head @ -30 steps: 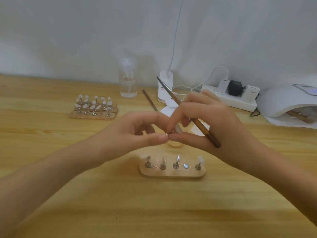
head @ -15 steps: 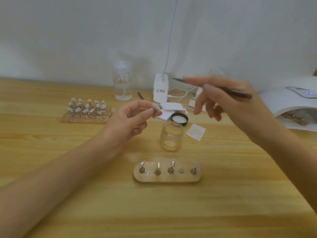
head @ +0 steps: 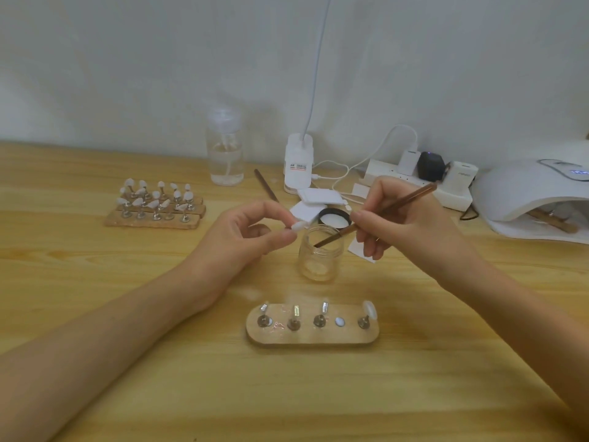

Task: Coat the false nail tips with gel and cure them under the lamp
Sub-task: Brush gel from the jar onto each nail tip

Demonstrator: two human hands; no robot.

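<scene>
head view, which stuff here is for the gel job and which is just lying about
In use: nail tip, pinched by left hand; brush, in right hand, tip in jar; stand with pegs; curing lamp.
Lying about: spray bottle; power strip; second brush; white pads.

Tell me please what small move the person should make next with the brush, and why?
Probably lift the brush out of the jar and stroke it over the nail tip. The right hand holds its bristle end inside the jar, and the left hand pinches the tip just beside the rim.
</scene>
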